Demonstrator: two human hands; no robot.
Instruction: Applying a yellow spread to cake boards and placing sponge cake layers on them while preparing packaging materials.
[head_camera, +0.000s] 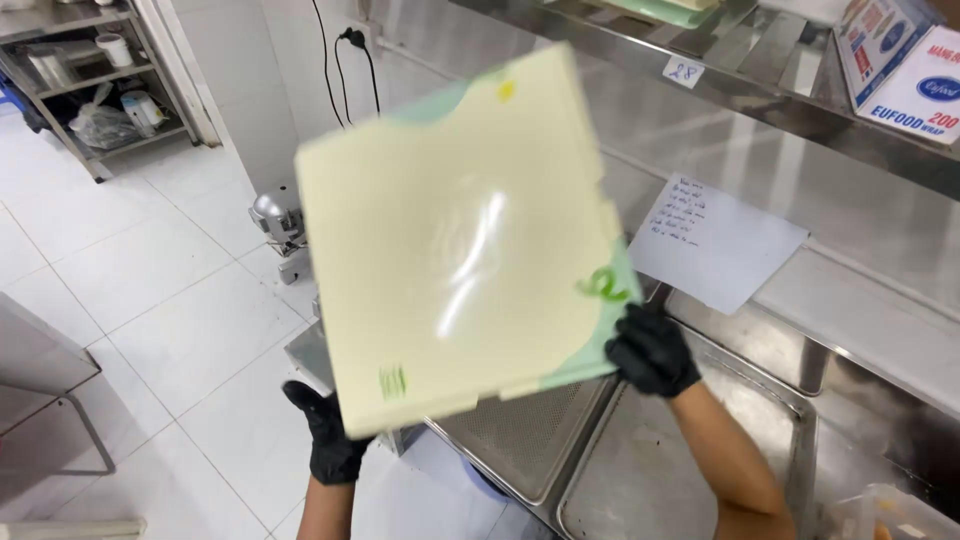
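We hold a stack of thin plastic cutting boards (460, 235), pale cream in front with a mint-green one showing behind, raised and tilted in front of us so the broad face catches the light. Our left hand (330, 432), in a black glove, is closed on the lower left corner from underneath. Our right hand (650, 350), also gloved, pinches the lower right corner. With one grip on each of the two low corners, the wide, flexible sheets seem kept from sagging or sliding apart.

Just below the boards sit metal trays on the steel worktop (880, 290): a perforated tray (520, 435) and, beside it, a plain tray (640, 470). Both look bare inside as far as we can see. A clear plastic tub (885, 515) at the bottom right holds something we cannot make out.

Farther off, a handwritten sheet of paper (715, 240) lies on the worktop, and boxes (900, 60) stand on the shelf above.
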